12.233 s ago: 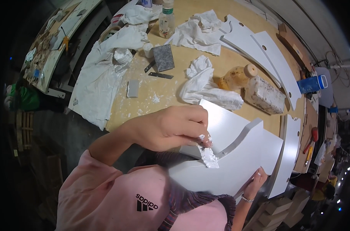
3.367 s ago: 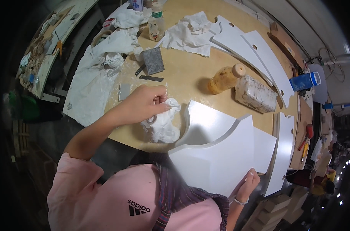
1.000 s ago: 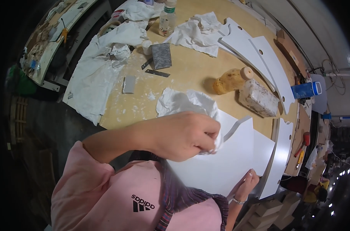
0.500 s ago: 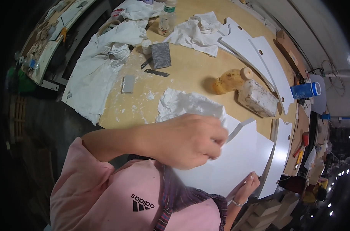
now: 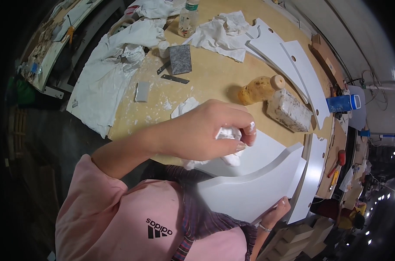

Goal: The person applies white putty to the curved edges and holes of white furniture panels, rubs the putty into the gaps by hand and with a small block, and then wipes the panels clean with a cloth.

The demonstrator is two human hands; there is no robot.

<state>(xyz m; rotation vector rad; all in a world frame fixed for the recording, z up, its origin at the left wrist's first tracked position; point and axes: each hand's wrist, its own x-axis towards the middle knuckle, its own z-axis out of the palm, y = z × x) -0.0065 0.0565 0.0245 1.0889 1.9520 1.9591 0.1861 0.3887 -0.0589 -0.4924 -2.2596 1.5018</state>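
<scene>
My left hand (image 5: 201,130) is closed around a bunched white cloth (image 5: 228,134). Parts of the cloth stick out on both sides of the fingers, and some white residue marks the fingertips. Just below it, a white panel (image 5: 249,191) with a curved, wavy edge leans toward my body. My right hand (image 5: 276,213) grips this panel at its lower right corner; its fingers are partly hidden. Behind the curved panel, another flat white surface (image 5: 260,150) lies on the wooden table (image 5: 210,82).
A bottle of yellowish liquid (image 5: 259,90) lies beside a stained white block (image 5: 288,111). A grey sanding pad (image 5: 180,59), thin dark blades (image 5: 175,79) and a small grey block (image 5: 141,92) are farther left. More white panels (image 5: 295,65) line the right edge, near a blue jug (image 5: 341,103).
My left hand has lifted off the panel and turned, so the cloth in it shows, and the cloth has been gathered in. The panel has tilted, exposing its curved edge. My right hand stays nearly in place.
</scene>
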